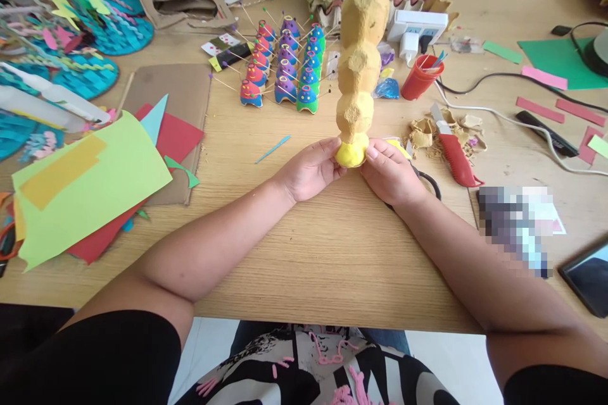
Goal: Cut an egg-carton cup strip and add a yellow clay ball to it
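Note:
A long strip of tan egg-carton cups point(358, 69) stretches away from me, its nearest cup covered in bright yellow point(351, 152). My left hand point(313, 168) pinches the left side of that yellow end between thumb and fingers. On the right side, my right hand point(392, 171) grips the same end, thumb on top. Under and beside my right hand lies a dark-handled tool point(430, 182), mostly hidden. A thin blue stick point(273, 149) lies on the wooden table point(304, 253) left of my hands.
Painted egg-carton caterpillars point(285, 66) stand beyond my left hand. Coloured paper point(95, 177) and cardboard point(166, 95) lie left. To the right are a red cup point(422, 78), a white power strip point(418, 25), a red-handled knife point(456, 152), carton scraps point(422, 133) and cables point(498, 115).

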`<act>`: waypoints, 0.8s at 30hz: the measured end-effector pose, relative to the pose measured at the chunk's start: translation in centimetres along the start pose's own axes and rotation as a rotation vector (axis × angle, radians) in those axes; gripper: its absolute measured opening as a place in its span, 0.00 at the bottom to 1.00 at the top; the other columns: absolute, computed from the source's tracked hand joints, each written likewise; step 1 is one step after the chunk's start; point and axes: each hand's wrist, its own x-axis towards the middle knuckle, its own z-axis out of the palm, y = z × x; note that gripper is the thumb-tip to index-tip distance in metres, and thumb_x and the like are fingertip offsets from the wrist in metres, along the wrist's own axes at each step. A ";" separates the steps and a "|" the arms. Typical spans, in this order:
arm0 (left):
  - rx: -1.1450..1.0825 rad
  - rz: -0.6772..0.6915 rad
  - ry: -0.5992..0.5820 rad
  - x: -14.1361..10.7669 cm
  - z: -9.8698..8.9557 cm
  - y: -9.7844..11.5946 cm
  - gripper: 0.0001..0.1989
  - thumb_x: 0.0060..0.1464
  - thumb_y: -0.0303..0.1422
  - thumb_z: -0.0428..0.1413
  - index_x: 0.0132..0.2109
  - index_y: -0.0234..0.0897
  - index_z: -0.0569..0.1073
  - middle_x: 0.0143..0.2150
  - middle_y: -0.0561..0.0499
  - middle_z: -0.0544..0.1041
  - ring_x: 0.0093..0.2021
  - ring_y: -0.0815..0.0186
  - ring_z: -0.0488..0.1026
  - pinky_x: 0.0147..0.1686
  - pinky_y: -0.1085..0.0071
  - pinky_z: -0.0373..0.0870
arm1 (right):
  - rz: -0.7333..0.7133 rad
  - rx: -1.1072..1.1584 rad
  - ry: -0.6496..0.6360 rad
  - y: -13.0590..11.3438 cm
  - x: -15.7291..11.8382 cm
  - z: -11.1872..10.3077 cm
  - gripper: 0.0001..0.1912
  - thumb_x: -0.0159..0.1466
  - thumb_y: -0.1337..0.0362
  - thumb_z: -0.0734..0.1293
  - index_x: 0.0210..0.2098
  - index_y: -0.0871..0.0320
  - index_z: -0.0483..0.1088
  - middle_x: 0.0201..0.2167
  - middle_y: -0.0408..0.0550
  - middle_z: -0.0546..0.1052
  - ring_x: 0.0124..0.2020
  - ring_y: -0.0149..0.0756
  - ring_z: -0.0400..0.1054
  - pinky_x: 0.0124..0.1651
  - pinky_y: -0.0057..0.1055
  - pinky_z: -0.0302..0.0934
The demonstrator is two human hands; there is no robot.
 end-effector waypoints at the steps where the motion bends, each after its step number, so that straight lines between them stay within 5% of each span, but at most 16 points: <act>1: -0.004 -0.004 -0.002 0.0 0.0 0.0 0.08 0.63 0.37 0.71 0.41 0.38 0.82 0.40 0.53 0.84 0.39 0.69 0.79 0.40 0.73 0.74 | -0.002 0.001 0.001 0.1 0.0 -0.1 0.23 0.59 0.42 0.85 0.30 0.51 0.77 0.32 0.44 0.80 0.42 0.42 0.78 0.52 0.44 0.75; 24: -0.025 -0.034 -0.011 0.2 -0.4 0.2 0.10 0.71 0.40 0.65 0.44 0.38 0.83 0.43 0.52 0.85 0.40 0.69 0.81 0.40 0.73 0.75 | 0.014 -0.137 0.020 0.8 0.1 -0.8 0.22 0.55 0.42 0.87 0.30 0.51 0.82 0.30 0.42 0.83 0.36 0.39 0.78 0.50 0.40 0.75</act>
